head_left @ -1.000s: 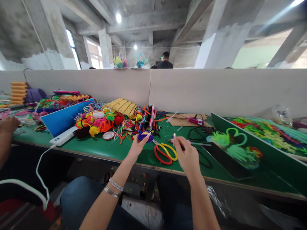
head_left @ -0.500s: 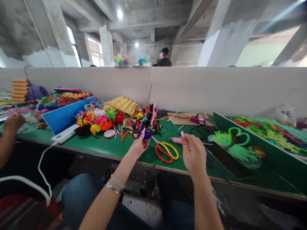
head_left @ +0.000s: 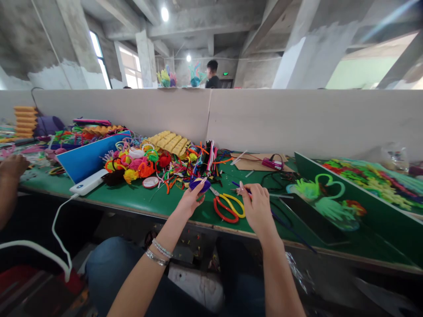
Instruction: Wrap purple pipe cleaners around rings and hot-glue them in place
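My left hand (head_left: 191,198) is closed around a purple-blue fuzzy bundle (head_left: 200,186), coiled pipe cleaner by its look, just above the green table. Thumb and fingers of my right hand (head_left: 257,202) are pinched on a dark blue pipe cleaner (head_left: 235,183). Its long tail (head_left: 294,232) trails right toward the table edge. Between my hands lie scissors (head_left: 228,208) with one red and one yellow handle, blades pointing away. A pink tool near my right fingertips is mostly hidden by that hand.
Pipe-cleaner pieces (head_left: 142,165) and a yellow corrugated tray (head_left: 170,143) lie behind my left hand. A blue board (head_left: 94,154) and white power bank (head_left: 88,182) stand left. Green swans (head_left: 325,198) and a dark panel (head_left: 313,220) are right. Another person's hand (head_left: 13,169) is far left.
My right hand has moved left, closer to the left hand and scissors, bringing the blue pipe cleaner along. The left hand stays nearly in place. The person in the background has shifted left.
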Tool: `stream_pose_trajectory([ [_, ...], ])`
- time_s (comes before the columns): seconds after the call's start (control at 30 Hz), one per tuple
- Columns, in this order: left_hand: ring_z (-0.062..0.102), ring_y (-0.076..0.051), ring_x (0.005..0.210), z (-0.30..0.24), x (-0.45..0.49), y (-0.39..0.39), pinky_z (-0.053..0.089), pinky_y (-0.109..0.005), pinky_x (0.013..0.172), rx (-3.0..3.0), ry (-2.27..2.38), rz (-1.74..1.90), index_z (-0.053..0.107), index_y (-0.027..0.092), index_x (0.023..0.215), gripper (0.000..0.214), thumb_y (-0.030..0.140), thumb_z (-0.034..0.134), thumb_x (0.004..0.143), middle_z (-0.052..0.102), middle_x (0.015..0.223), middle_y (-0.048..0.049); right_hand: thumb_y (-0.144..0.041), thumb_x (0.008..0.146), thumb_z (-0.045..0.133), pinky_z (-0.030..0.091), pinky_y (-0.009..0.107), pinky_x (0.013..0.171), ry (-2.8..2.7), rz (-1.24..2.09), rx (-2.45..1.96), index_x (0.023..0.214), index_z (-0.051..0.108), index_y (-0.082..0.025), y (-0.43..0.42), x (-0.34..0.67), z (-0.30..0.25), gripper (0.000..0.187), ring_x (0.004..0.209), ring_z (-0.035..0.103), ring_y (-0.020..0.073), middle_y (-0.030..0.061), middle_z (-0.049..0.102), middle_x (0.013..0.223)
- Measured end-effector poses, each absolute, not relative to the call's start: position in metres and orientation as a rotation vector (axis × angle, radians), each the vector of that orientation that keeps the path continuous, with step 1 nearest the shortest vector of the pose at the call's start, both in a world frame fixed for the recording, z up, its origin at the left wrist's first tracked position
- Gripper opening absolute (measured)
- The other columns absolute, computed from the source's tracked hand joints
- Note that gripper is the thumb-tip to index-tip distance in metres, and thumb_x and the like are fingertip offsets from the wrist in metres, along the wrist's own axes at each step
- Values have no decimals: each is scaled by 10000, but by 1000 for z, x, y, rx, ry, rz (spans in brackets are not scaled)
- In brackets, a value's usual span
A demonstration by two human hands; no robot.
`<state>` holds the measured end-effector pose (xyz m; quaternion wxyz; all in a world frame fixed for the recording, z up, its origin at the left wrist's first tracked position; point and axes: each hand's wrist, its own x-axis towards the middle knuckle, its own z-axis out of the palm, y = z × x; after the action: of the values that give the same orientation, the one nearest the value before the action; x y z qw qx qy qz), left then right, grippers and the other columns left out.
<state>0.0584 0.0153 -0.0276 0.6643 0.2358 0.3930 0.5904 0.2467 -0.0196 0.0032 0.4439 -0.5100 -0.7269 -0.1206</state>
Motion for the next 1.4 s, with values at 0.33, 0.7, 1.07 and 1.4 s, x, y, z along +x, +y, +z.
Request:
stream_pose_trajectory([
  [0.33,622,-189,872,-17,52,5,469,-319,824,1405,986,1288,628,142,930,480,393,765,545,683,942,-68,-335,912,335,358,325,671,-1732,-302,-1336,756,463,-218,-22,257,7,233,689,483,197,49,567,737],
  [0.7,565,-206,1024,0,17,-2,431,-333,917,2034,1029,1095,568,196,1085,541,370,741,602,620,1101,-59,-289,910,385,328,311,687,-1929,-315,-1216,768,532,-206,-38,230,14,220,707,424,177,29,500,728],
  [1.07,538,-236,1033,1,21,-7,366,-380,941,2350,1141,1140,589,219,1061,531,453,723,604,630,1079,-75,-300,908,398,336,300,733,-2091,-234,-1174,767,513,-196,-41,210,11,210,748,464,171,27,533,741],
  [1.4,506,-237,1049,4,22,-9,322,-383,954,2507,1221,1078,593,232,1056,520,488,702,616,642,1056,-56,-343,898,412,319,300,721,-2084,-338,-1214,738,533,-195,-41,208,11,250,753,461,171,27,538,730],
])
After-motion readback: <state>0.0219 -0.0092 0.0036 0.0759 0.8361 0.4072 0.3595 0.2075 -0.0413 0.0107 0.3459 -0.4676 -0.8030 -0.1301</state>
